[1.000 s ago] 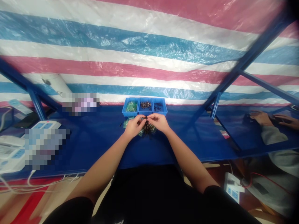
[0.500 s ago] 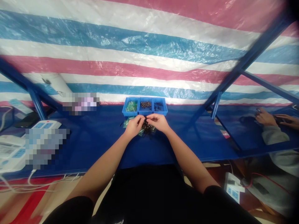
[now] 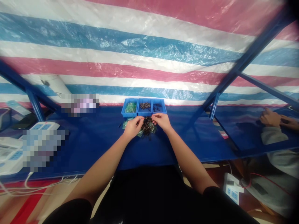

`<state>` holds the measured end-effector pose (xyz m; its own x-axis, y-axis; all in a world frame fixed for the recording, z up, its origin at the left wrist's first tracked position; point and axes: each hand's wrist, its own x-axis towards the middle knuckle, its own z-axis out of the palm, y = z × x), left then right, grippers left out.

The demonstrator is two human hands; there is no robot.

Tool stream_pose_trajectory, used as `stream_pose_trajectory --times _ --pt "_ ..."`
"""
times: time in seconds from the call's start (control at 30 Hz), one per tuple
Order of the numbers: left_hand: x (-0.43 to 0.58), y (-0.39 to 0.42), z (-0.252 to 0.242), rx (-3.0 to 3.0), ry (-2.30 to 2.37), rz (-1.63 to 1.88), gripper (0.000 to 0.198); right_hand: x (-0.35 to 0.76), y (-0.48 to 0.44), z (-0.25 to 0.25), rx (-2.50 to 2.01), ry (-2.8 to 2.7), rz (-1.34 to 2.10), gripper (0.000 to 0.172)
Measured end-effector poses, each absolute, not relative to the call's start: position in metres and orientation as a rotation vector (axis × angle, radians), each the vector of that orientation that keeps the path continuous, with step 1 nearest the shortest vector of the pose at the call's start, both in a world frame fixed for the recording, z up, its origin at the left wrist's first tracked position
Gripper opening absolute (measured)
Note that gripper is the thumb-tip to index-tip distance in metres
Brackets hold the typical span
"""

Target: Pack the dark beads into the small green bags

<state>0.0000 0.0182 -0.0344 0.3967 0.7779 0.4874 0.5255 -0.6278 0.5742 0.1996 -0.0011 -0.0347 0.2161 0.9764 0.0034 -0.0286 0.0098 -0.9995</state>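
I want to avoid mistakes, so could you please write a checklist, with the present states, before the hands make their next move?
1. Hands apart from each other: ok; left hand and right hand are on opposite sides of the pile of small dark parts.
2. Item in the fingertips: cannot tell; too small and blurred.
3. Left bin stocked: ok; green pieces inside.
4. Middle bin stocked: ok; small metallic-looking parts inside.
5. Loose pieces gathered: not ok; a small dark piece lies left of the pile.
6. Co-worker's hand away from the pile: ok; it is far right, beyond the blue frame.
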Motion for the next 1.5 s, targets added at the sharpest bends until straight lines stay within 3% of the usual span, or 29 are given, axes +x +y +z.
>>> stream_pose_trajectory --times 0.27,0.43,0.67,0.8,1.03,1.23,1.5 --pt "0.001 0.018 -0.035 2.337 1.103 1.078 0.029 0.211 0.004 -0.036 -1.312 -0.701 0.999 0.031" --pt "0.001 0.018 -0.035 2.342 1.089 1.078 0.029 0.212 0.006 -0.032 -1.146 -0.695 0.925 0.049" --pt "0.001 0.018 -0.036 2.342 1.097 1.087 0.029 0.234 -0.003 -0.026 -1.541 -1.392 0.667 0.022" --pt "0.0 0.018 -0.036 2.345 1.106 1.08 0.029 0.251 -0.012 -0.018 -1.627 -1.844 0.759 0.013" --pt "0.0 0.017 -0.033 2.352 1.101 1.101 0.03 0.247 -0.013 -0.019 -1.595 -1.931 0.862 0.023" --pt "0.0 0.018 -0.034 2.353 1.088 1.103 0.03 0.242 -0.01 -0.023 -1.607 -1.968 0.749 0.01" --pt "0.001 0.017 -0.034 2.357 1.086 1.105 0.03 0.249 -0.012 -0.021 -1.605 -1.927 0.741 0.012"
